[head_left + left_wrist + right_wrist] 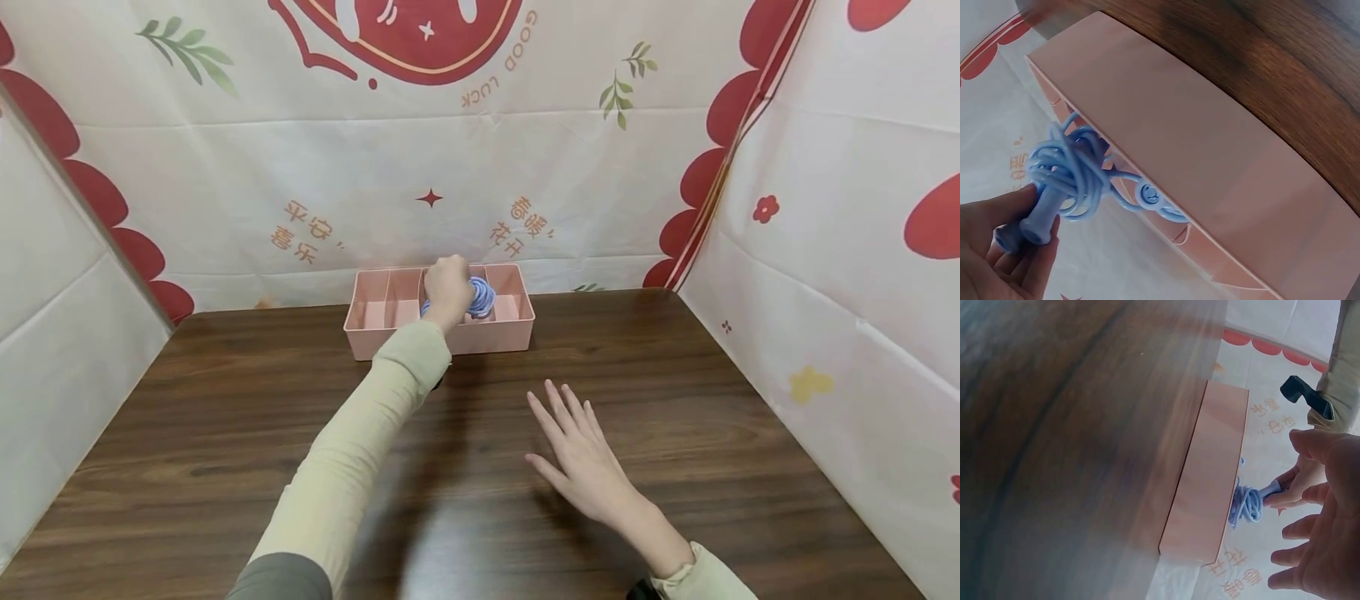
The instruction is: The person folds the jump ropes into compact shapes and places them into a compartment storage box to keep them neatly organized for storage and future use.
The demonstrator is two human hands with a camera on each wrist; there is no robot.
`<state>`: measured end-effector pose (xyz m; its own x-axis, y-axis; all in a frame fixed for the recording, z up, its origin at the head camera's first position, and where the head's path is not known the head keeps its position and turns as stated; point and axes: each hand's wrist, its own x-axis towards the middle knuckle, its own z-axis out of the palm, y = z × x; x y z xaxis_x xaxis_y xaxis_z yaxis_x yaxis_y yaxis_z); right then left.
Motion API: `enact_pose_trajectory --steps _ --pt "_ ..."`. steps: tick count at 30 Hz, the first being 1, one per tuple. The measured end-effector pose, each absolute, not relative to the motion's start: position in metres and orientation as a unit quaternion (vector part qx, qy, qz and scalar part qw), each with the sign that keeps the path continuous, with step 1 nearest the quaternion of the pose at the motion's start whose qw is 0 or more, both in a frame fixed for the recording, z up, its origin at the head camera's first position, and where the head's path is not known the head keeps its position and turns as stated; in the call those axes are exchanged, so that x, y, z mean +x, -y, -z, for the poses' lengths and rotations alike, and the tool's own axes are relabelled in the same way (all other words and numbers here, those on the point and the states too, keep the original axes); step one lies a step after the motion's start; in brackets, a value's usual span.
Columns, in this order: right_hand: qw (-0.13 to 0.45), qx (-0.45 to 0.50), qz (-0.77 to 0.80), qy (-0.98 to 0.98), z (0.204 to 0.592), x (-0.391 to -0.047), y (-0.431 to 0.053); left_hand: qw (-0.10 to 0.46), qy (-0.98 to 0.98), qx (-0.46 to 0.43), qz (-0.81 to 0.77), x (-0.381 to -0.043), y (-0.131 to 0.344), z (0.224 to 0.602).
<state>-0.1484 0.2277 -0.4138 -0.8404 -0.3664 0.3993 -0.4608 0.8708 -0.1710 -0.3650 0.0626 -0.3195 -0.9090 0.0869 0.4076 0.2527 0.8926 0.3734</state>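
Observation:
A blue jump rope (1069, 165), wound into a bundle, is at the opening of a pink divided storage box (491, 337). My left hand (448, 292) grips its two handles (1038, 225) between thumb and fingers. In the left wrist view, part of the cord and a round blue piece (1149, 194) with a face-like mark lie over the box's rim. My right hand (583, 462) is held over the table, palm down with fingers spread, and holds nothing. From the right wrist view, the rope bundle (1247, 503) shows beyond the box wall.
The box stands at the back of a dark wooden table (637, 375), close to a printed white cloth (420, 158). Thin dividers (387, 300) split it into compartments. More printed cloth (847, 250) hangs along the right side. A black wrist strap (1307, 397) is on the left arm.

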Motion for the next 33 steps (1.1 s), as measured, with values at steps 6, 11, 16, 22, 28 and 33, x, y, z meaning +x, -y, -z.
enact_pose_trajectory --steps 6,11,16,22,28,33 --pt "0.16 0.225 -0.132 0.952 0.414 -0.148 -0.227 0.235 0.934 -0.099 0.249 -0.37 -0.061 0.325" --pt "0.171 0.229 -0.128 0.95 0.416 -0.148 -0.227 0.25 0.895 -0.049 0.367 -0.374 -0.056 0.327" --pt "0.157 0.227 -0.129 0.952 0.417 -0.148 -0.229 0.236 0.873 -0.017 0.427 -0.375 -0.052 0.331" --pt "0.135 0.23 -0.133 0.955 0.417 -0.147 -0.228 0.248 0.917 -0.11 0.291 -0.376 -0.059 0.343" --pt "0.127 0.232 -0.131 0.956 0.418 -0.145 -0.227 0.299 0.921 -0.213 0.132 -0.375 -0.069 0.362" --pt "0.129 0.232 -0.129 0.955 0.419 -0.144 -0.229 0.314 0.909 -0.262 0.079 -0.374 -0.076 0.371"
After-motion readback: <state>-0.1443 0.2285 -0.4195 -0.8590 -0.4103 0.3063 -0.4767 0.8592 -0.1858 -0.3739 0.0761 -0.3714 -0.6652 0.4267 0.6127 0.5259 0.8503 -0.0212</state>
